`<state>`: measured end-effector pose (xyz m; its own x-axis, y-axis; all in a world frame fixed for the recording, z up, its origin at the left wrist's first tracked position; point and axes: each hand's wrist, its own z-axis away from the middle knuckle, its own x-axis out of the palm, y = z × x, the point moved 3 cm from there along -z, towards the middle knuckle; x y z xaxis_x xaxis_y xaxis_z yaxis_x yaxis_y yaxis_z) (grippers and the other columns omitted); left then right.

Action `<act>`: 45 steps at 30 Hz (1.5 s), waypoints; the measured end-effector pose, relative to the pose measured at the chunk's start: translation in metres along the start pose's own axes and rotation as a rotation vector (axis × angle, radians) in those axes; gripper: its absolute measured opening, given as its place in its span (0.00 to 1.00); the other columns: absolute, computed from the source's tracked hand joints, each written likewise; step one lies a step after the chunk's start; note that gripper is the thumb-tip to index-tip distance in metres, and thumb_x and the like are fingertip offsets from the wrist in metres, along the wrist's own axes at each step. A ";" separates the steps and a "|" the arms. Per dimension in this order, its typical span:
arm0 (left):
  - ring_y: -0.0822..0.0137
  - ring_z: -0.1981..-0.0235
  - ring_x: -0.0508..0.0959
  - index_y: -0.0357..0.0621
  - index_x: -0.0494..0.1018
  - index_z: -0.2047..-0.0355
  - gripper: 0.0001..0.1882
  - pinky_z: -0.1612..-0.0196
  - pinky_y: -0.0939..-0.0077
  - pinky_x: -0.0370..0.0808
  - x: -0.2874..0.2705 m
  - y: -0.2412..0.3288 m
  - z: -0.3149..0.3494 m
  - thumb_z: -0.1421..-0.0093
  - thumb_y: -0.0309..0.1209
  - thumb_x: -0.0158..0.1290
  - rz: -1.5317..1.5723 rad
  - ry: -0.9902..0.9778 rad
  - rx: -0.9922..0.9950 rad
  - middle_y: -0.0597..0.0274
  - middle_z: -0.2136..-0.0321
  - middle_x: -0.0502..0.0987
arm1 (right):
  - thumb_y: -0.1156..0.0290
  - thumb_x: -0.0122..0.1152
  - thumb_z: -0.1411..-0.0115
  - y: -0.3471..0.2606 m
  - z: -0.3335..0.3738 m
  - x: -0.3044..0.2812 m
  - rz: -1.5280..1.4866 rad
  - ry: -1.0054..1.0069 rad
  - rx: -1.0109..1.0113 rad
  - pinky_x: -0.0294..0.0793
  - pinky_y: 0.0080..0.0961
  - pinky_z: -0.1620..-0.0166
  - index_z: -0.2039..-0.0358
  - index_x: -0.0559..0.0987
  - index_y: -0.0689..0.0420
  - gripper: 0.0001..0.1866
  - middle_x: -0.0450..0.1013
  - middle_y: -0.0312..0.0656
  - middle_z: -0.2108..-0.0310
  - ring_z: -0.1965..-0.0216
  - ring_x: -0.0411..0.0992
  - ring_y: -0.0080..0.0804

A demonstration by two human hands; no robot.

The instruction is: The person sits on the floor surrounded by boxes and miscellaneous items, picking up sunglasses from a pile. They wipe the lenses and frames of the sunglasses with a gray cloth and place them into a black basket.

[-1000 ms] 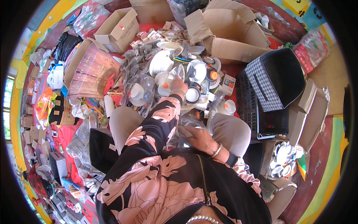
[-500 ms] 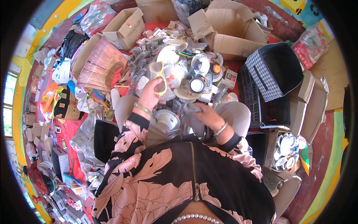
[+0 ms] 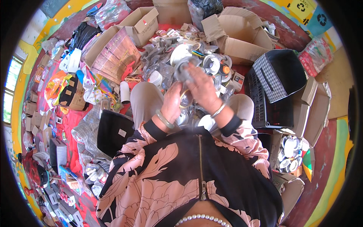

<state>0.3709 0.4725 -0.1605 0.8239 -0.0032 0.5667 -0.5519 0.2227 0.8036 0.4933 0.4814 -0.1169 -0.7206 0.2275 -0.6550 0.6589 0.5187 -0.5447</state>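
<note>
While both hands (image 3: 191, 90) grip grey disc (image 3: 183, 70), plastic pile (image 3: 196, 53) ahead.

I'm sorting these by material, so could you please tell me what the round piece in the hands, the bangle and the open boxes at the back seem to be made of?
Round piece: probably clear plastic with a grey sheen; it is blurred, so unsure.
Bangle on the left hand: pale green, smooth and glossy, perhaps jade or glass.
Boxes: brown matt cardboard, with folded flaps.
</note>
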 end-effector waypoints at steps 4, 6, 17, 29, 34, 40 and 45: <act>0.67 0.60 0.74 0.37 0.69 0.60 0.14 0.58 0.72 0.73 -0.016 0.006 0.003 0.38 0.32 0.38 0.251 -0.064 -0.036 0.56 0.62 0.73 | 0.69 0.55 0.48 -0.044 0.036 0.012 0.059 -0.152 -0.086 0.59 0.34 0.51 0.46 0.68 0.51 0.25 0.62 0.41 0.43 0.40 0.57 0.39; 0.65 0.63 0.76 0.36 0.70 0.62 0.15 0.61 0.72 0.75 -0.022 0.014 0.003 0.38 0.33 0.36 0.339 -0.091 -0.056 0.54 0.64 0.74 | 0.71 0.56 0.49 -0.047 0.057 0.018 0.006 -0.181 -0.175 0.60 0.33 0.52 0.47 0.69 0.51 0.26 0.63 0.40 0.44 0.41 0.57 0.39; 0.66 0.56 0.74 0.38 0.66 0.52 0.15 0.52 0.71 0.71 0.014 0.016 0.020 0.37 0.30 0.40 -0.043 -0.309 0.100 0.59 0.58 0.73 | 0.77 0.55 0.55 -0.039 0.010 -0.026 0.121 0.143 -0.185 0.62 0.35 0.53 0.54 0.72 0.55 0.24 0.67 0.43 0.48 0.47 0.64 0.43; 0.63 0.56 0.73 0.38 0.65 0.52 0.17 0.52 0.68 0.71 -0.024 0.008 -0.004 0.37 0.35 0.37 0.406 -0.344 -0.059 0.57 0.58 0.73 | 0.79 0.55 0.54 -0.047 0.032 0.007 -0.106 -0.042 -0.245 0.56 0.40 0.45 0.50 0.70 0.53 0.26 0.67 0.44 0.51 0.41 0.58 0.42; 0.62 0.52 0.70 0.41 0.63 0.49 0.18 0.49 0.70 0.68 -0.024 0.011 -0.002 0.38 0.33 0.43 0.155 -0.429 0.164 0.57 0.52 0.68 | 0.83 0.52 0.57 -0.059 0.034 0.001 0.001 -0.089 -0.256 0.51 0.44 0.43 0.50 0.71 0.52 0.29 0.69 0.42 0.52 0.40 0.57 0.41; 0.69 0.60 0.76 0.35 0.65 0.50 0.16 0.57 0.78 0.73 0.016 0.012 0.019 0.39 0.26 0.44 0.084 -0.378 -0.002 0.57 0.58 0.74 | 0.77 0.51 0.47 -0.027 -0.019 -0.034 -0.181 0.381 -0.023 0.65 0.38 0.49 0.52 0.70 0.60 0.19 0.70 0.51 0.55 0.47 0.64 0.51; 0.67 0.59 0.75 0.33 0.65 0.50 0.17 0.55 0.77 0.73 0.020 0.018 0.026 0.40 0.24 0.45 0.224 -0.471 -0.148 0.56 0.57 0.73 | 0.67 0.52 0.40 0.052 -0.023 -0.037 -1.022 0.200 0.510 0.72 0.24 0.66 0.55 0.71 0.64 0.16 0.75 0.41 0.67 0.70 0.73 0.27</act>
<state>0.3739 0.4511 -0.1298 0.5228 -0.3692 0.7684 -0.6552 0.4026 0.6393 0.5494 0.5188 -0.1094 -0.9584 0.0435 0.2821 -0.2725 0.1540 -0.9497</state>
